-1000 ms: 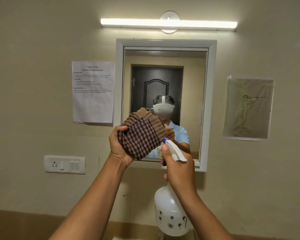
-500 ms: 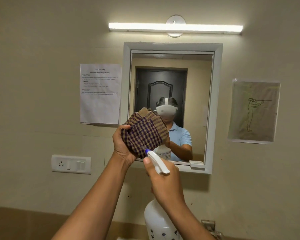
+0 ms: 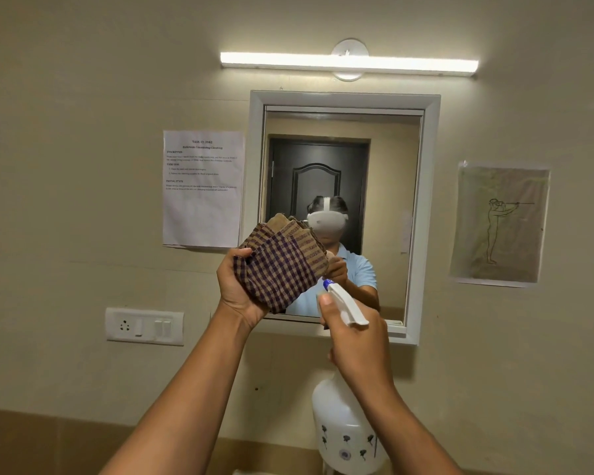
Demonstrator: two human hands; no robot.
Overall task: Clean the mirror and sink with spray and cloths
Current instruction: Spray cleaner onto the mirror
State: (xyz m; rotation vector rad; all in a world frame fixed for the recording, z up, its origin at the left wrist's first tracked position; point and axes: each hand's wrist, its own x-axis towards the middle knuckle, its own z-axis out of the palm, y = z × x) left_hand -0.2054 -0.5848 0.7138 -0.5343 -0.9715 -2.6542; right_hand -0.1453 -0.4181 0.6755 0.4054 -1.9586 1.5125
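Mirror [image 3: 374,159] in its white frame hangs on the wall straight ahead. My left hand [image 3: 237,289] grips a folded checked cloth [image 3: 282,265] before its lower left corner; my right hand [image 3: 354,341] clasps the white spray bottle [image 3: 347,437], nozzle toward the cloth.

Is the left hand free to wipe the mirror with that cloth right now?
Probably yes: the left hand grips the cloth in front of the mirror, nothing between; the spray bottle sits lower right.

The right hand [image 3: 355,341] has carried the spray bottle [image 3: 347,437] rightward and up, nozzle just beside the checked cloth [image 3: 278,265].
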